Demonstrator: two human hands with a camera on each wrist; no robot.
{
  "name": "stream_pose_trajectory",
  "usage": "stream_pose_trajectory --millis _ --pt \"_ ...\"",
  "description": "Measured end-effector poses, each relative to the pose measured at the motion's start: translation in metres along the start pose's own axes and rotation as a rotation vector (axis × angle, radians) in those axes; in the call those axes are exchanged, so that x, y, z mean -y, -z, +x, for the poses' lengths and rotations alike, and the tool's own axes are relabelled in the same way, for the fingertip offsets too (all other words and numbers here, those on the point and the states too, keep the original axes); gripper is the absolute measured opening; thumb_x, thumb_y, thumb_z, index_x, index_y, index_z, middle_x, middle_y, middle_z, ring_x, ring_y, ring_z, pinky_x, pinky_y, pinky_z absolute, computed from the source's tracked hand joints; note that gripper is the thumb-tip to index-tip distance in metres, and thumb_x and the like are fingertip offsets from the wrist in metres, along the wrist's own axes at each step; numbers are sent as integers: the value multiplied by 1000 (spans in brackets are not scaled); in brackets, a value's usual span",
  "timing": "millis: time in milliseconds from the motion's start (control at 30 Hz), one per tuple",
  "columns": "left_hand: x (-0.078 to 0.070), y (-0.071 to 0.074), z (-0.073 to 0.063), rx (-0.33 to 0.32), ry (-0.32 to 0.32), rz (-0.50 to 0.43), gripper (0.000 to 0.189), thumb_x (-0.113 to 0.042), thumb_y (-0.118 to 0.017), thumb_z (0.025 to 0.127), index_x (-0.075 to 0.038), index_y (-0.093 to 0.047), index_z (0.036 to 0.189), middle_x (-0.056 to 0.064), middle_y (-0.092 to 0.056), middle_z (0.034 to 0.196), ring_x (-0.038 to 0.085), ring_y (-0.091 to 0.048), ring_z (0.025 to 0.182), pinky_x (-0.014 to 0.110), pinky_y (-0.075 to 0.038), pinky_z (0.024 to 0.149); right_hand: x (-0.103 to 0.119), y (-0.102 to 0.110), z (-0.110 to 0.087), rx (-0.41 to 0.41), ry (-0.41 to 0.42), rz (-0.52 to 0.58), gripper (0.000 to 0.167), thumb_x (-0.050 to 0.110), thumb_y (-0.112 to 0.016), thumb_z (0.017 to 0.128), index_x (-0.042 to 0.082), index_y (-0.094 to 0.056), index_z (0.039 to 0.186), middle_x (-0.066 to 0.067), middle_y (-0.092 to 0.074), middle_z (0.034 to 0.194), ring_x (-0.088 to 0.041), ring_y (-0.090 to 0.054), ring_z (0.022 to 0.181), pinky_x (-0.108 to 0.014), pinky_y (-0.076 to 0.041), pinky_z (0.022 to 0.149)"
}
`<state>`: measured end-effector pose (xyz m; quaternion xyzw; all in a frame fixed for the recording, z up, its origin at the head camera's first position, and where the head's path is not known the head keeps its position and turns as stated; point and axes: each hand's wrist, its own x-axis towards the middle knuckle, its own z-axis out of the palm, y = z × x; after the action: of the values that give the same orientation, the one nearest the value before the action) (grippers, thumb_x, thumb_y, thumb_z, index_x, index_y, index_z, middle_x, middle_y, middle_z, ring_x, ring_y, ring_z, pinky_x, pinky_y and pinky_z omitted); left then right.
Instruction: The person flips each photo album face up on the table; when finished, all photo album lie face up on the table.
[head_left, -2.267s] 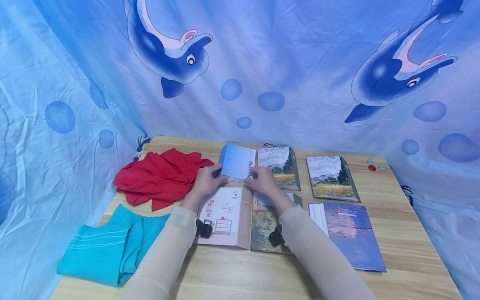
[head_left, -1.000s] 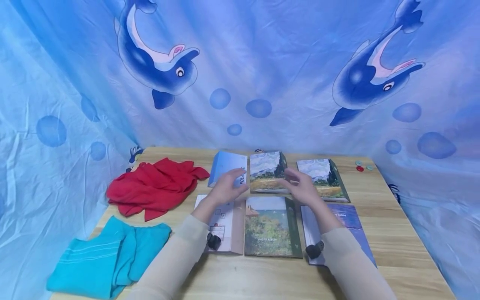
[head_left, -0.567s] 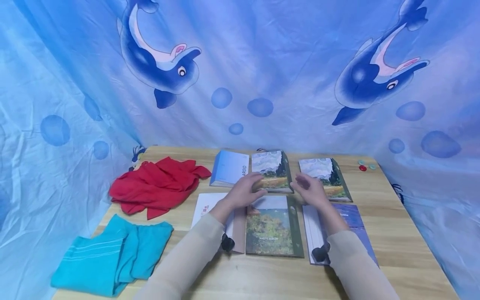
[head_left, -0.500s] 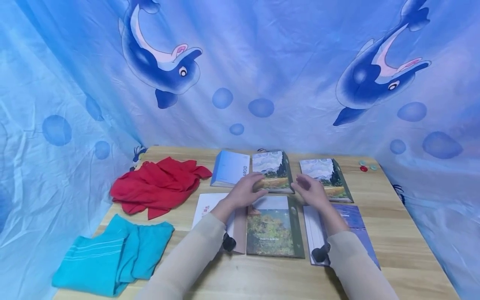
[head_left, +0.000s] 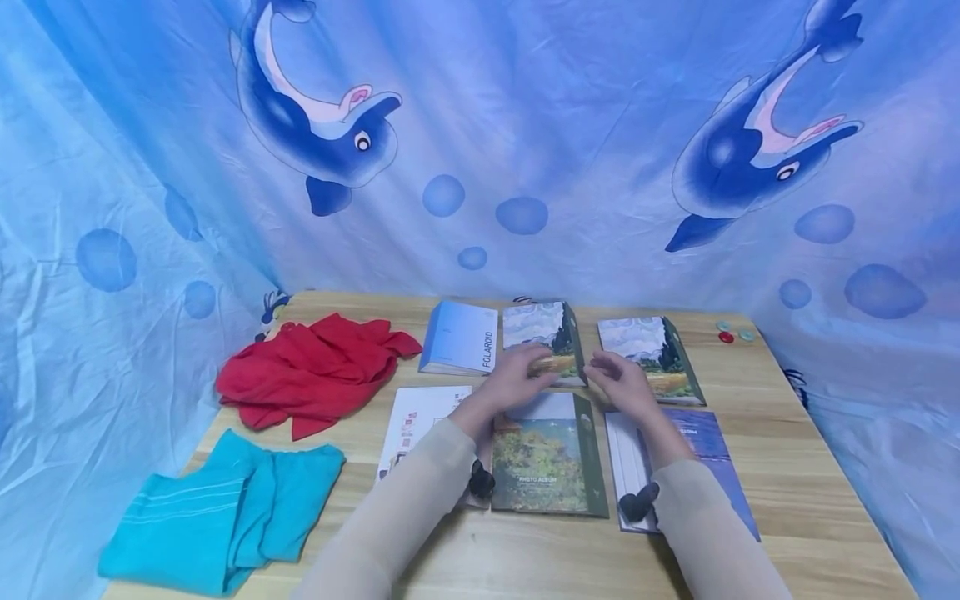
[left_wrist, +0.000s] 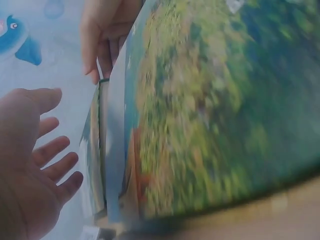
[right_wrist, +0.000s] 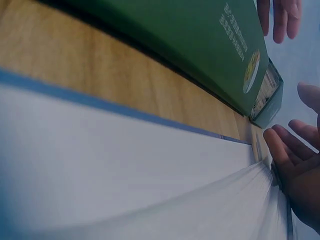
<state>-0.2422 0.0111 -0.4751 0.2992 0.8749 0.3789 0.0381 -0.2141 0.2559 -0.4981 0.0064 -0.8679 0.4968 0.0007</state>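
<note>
My left hand [head_left: 517, 377] hovers over the near left part of the back-middle album, a thick one with a wheat-field painting [head_left: 542, 329] on its cover. Its fingers point right and are loosely spread; in the left wrist view that hand [left_wrist: 30, 160] holds nothing. Across from it, my right hand [head_left: 624, 385] is by the album's right side, fingertips close to its spine edge and partly over the neighbouring right album [head_left: 637, 337]. Left of the middle album lies the blue POLAROID album [head_left: 461, 333]. The green PHOTO ALBUM [head_left: 542, 467] lies nearer, below both hands.
A white album with furniture drawings [head_left: 412, 417] lies partly under my left forearm. A purple-blue album [head_left: 720, 458] is partly covered by my right forearm. A red cloth [head_left: 315, 375] and a turquoise cloth [head_left: 225, 508] lie left; several buttons [head_left: 726, 337] sit back right.
Both hands have let go of the POLAROID album, now lying at the back, and moved right to the wheat-field album beside it. Lately the left hand has shifted slightly further right.
</note>
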Motion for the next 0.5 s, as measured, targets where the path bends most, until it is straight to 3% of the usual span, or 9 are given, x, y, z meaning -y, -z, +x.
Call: stream_pose_trajectory --millis 267,500 --pt "-5 -11 8 -65 34 -48 47 -29 -64 100 -7 -58 141 12 -49 152 27 -41 144 42 -31 121 -2 0 0 -17 -40 23 56 28 -65 101 -1 -50 146 -23 -58 140 -41 -55 129 -51 -47 107" --pt "3 -24 5 -3 88 3 55 -37 -64 100 -10 -54 146 8 -33 163 27 -26 151 44 -23 124 0 -3 -1 22 23 30 61 18 -74 94 -7 -49 143 -29 -58 136 -44 -58 125 -49 -49 106"
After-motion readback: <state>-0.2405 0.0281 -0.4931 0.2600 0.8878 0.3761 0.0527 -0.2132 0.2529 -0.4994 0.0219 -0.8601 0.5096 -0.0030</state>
